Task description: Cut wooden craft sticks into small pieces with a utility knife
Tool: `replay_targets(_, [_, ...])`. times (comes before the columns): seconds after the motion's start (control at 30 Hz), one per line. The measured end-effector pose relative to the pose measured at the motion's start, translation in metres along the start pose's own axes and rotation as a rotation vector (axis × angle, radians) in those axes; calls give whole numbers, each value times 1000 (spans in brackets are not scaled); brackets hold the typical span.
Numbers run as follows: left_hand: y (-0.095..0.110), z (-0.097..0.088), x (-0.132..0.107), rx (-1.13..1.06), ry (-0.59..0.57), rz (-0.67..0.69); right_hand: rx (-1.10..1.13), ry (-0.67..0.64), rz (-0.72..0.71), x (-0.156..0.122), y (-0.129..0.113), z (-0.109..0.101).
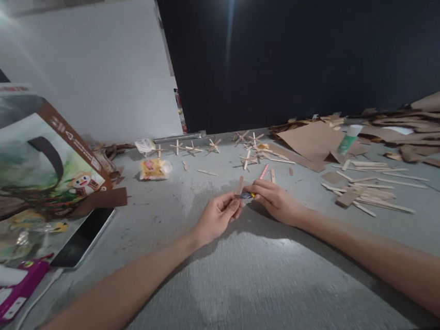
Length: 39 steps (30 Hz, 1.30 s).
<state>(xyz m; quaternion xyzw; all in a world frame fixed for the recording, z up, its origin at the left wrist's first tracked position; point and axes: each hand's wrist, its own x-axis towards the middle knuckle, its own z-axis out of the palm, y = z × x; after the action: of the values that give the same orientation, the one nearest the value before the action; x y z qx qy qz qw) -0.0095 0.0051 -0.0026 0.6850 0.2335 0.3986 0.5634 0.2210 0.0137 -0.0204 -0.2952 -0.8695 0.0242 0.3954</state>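
My L hand's (220, 214) fingers are pinched on a craft stick (241, 184), approx 12 o'clock. R hand's (276, 201) clamped on a pink-handled cutter (264, 171), tip right by the stick. Loose sticks (378, 195) at 2, phone (84, 239) at 10 tbh.

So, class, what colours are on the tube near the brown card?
The tube is green with a whitish end; the head view shows it.

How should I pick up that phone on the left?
I'd take the phone by the middle of its long right edge, coming from the right. It looks slim, with that edge exposed, while the bag and wrappers crowd its other side.
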Motion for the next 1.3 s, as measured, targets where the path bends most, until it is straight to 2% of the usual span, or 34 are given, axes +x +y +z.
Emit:
replay_targets(0.43, [-2, 1, 0, -45, -1, -16, -6, -10, 11, 1, -2, 2])
replay_targets(0.67, [-2, -1, 0, -26, -28, -83, -20, -16, 1, 0, -4, -1])
replay_targets(0.83, [-2, -2, 1, -36, -69, -68, -25, -20, 4, -1, -3, -2])
replay_targets(1.3, [1, -2, 1, 79, -70, -20, -35, -50, -27, -2, 1, -5])
